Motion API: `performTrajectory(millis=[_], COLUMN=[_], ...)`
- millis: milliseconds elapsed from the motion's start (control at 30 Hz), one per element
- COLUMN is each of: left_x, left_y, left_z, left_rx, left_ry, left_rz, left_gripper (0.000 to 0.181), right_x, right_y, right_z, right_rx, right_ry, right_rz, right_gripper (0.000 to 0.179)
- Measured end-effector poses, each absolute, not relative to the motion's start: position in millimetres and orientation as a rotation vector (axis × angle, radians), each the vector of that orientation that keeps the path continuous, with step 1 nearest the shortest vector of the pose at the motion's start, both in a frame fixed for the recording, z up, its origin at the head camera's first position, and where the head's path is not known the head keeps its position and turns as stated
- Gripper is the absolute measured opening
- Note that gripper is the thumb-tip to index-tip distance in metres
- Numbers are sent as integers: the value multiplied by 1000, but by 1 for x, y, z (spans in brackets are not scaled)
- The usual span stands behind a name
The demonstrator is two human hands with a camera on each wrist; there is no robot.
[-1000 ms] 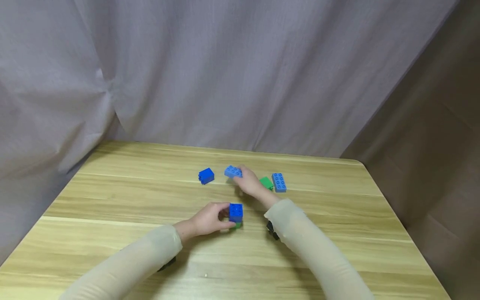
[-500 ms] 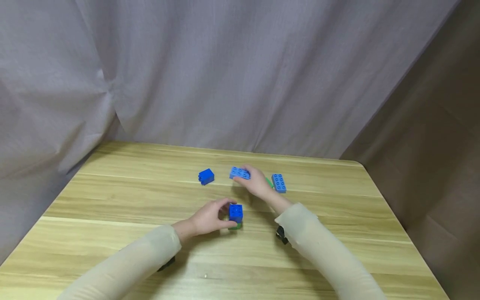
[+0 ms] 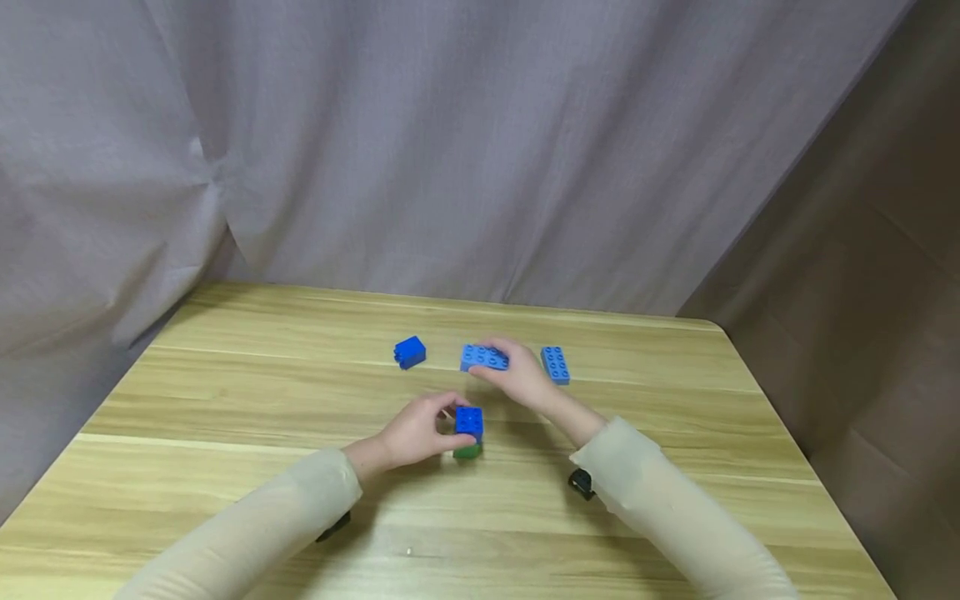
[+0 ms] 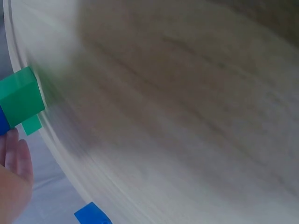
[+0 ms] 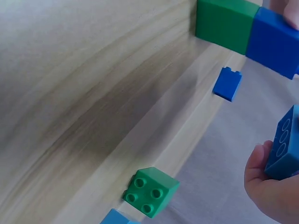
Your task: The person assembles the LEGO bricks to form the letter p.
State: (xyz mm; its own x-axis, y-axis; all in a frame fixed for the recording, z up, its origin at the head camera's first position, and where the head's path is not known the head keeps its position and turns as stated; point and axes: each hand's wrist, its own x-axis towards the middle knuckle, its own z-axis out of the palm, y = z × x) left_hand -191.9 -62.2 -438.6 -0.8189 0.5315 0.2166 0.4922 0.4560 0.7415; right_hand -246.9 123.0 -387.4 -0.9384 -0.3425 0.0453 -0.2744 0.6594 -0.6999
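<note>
My left hand [image 3: 415, 431] holds a dark blue brick [image 3: 469, 421] between thumb and fingers, the thumb along its near side. That brick sits on top of a green brick [image 3: 467, 452], which stands on the table; the right wrist view shows the two joined end to end. Behind and a little right of this stack, my right hand [image 3: 522, 377] grips a light blue brick [image 3: 482, 357] with two rows of studs on top. It is raised above the table, its long side facing me. Part of it is hidden by the fingers.
Another dark blue brick [image 3: 410, 352] lies on its side at the back left. A second light blue brick [image 3: 555, 365] lies studs up to the right. Beside it is a loose green brick [image 5: 152, 191], hidden in the head view. A grey curtain [image 3: 450, 167] hangs behind the wooden table [image 3: 637, 400].
My right hand has drawn the light blue brick rightward and slightly nearer, covering the loose green brick. My left hand stays at the stack, its fingers reaching a little further behind the dark blue brick.
</note>
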Motion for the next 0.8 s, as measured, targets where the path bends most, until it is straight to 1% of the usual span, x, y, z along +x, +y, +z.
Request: performTrajectory(millis=[133, 367, 800], left_x=[-192, -193, -195], left_y=[-62, -62, -63], left_z=[-440, -442, -443], left_rx=[894, 859, 868], left_ry=[2624, 2597, 2579], left_rz=[1336, 1379, 1436], left_gripper=[34, 30, 30], right_x=[-239, -226, -209], right_y=[126, 131, 133], right_z=[-383, -376, -369], right_rx=[-533, -631, -675], right_ry=[2760, 2715, 2643], right_rz=[-1161, -1193, -1169], right_gripper=[49, 43, 42])
